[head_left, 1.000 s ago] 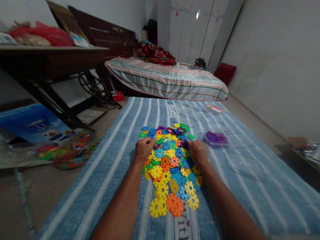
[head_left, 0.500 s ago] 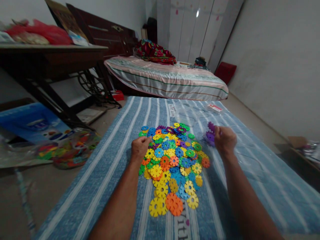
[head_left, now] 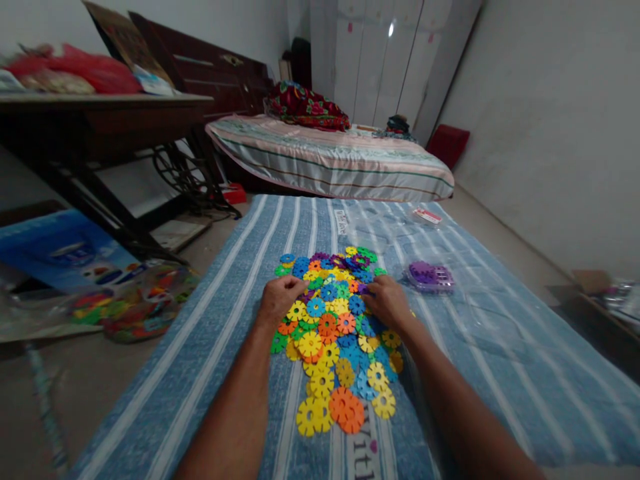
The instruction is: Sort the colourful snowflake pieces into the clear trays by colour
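A heap of notched plastic disc connectors (head_left: 327, 325) in yellow, orange, blue, green and purple lies on the striped blue cloth (head_left: 225, 320). At the heap's left edge, my left hand (head_left: 280, 299) has its thumb and fingers pressed together; what they hold, if anything, is hidden. My right hand (head_left: 387, 300) reaches onto the right side of the heap, its fingertips closed at a purple disc (head_left: 367, 289). Right of the heap, purple discs (head_left: 423, 272) lie in a small clear plastic tray (head_left: 440, 288).
A clear plastic sheet or bag (head_left: 480, 320) with a red-and-white label (head_left: 427, 215) spreads over the cloth's right side. At left stand a treadle sewing table (head_left: 100, 127) and a bag of colourful pieces (head_left: 150, 300) on the floor. Behind is a bed (head_left: 330, 157).
My right hand has come left from the clear tray to the heap. The purple discs it held now lie in the tray. My left hand stays at the heap's left edge.
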`<state>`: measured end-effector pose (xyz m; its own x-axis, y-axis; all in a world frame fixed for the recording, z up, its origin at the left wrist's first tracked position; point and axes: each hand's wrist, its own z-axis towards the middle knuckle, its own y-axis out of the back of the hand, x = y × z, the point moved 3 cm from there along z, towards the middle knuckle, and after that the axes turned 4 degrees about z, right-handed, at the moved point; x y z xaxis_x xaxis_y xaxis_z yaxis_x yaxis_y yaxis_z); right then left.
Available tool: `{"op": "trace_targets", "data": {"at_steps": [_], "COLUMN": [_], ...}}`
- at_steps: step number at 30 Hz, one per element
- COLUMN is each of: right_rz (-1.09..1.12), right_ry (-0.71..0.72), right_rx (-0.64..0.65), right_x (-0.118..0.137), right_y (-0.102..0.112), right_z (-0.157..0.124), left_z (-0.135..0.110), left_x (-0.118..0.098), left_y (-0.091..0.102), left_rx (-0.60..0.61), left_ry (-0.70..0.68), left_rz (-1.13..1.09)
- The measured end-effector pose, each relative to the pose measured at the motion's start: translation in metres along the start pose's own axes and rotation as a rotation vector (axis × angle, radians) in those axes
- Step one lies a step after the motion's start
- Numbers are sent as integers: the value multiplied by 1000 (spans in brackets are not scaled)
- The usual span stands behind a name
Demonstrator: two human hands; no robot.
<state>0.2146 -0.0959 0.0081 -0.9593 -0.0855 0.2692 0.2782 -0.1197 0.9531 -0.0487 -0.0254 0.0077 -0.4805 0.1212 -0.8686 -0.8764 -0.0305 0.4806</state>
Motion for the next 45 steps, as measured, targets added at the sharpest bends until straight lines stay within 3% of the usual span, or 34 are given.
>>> {"op": "trace_targets", "data": {"at_steps": [3,6,12,20,25,29,31,33,39,45], "right_rz": [-7,-23,-27,3,85,-48,-99,-85,32,15], "right_ry": [-35,-37,3,42,71,-136,-210,-180,45,67], "right_rx": [75,89,-3,-201,-497,-763,-813,-757,-326,-92], "right_x": [-2,-3,1,-9,-34,-70,-78,-73,-17,4], "right_y": [0,-2,-7,-7,19,52,59,55,4,-18], "right_z": [4,8,14,8,2,-2,-4,-4,9,26], "left_z": [1,2,1,-2,-3,-3,-3,-3,-4,-3], "left_x": [-5,-8,-8,-11,-14,-12,-13,-14,-14,-9], "left_y": [-1,1,2,2,4,6,7,6,1,-3], "left_rx": [112,149,160,128,22,-65,-101,-114,-112,-110], "left_ry": [-71,-130,-160,-57,-31,10,18,32,65,82], "left_rz": [38,141,133,-42,-188,-163,-151,-171,-224,-257]}}
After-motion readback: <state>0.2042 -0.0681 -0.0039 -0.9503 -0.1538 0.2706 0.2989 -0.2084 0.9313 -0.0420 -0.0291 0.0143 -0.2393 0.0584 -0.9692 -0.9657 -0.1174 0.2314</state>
